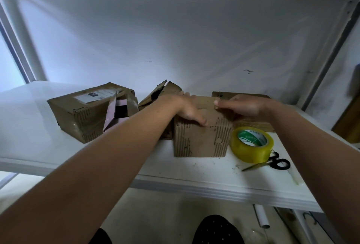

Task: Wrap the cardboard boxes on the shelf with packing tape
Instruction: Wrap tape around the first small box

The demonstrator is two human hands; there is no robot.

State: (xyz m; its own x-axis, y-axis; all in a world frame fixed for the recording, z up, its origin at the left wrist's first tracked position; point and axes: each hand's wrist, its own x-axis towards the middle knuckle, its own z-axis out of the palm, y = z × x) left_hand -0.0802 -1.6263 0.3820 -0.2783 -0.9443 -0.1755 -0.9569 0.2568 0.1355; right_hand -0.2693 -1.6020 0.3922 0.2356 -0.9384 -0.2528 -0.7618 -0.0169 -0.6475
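Note:
A small worn cardboard box (200, 142) stands near the front of the white shelf (175, 173). My left hand (185, 107) lies on its top with the fingers reaching over the far edge and the thumb down its front face. My right hand (245, 106) rests on the box's right top edge, fingers stretched out to the left. A roll of yellowish packing tape (251, 144) lies flat just right of the box. A larger box with a white label (87, 111) sits open at the left.
Black-handled scissors (272, 163) lie by the tape near the shelf's front edge. A torn box (155, 93) stands behind my left hand, and a flat box (253, 123) lies behind the tape. A white wall backs the shelf; metal uprights frame both sides.

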